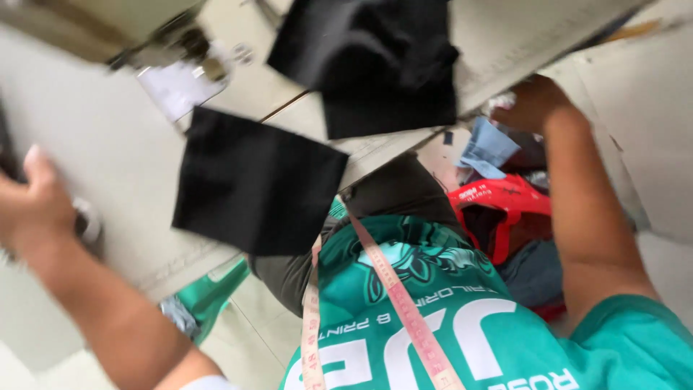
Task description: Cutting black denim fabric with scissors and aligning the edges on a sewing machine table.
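My left hand [35,209] rests at the left edge of the pale sewing table [115,152], blurred, next to a small round metal part [88,222]; I cannot make out whether it grips anything. My right hand [530,105] reaches down beside the table into a heap of cloth scraps [491,148], with its fingertips hidden in the heap. Two black fabric pieces lie on the table, one square [253,184] near the front edge and another [375,65] farther back. A pink measuring tape [404,303] hangs over my green shirt [505,339].
A sewing machine head [170,47] stands at the table's far left. A red bag [505,198] and blue and grey cloth lie on the floor by my right arm. A green item [209,292] sits under the table on pale floor tiles.
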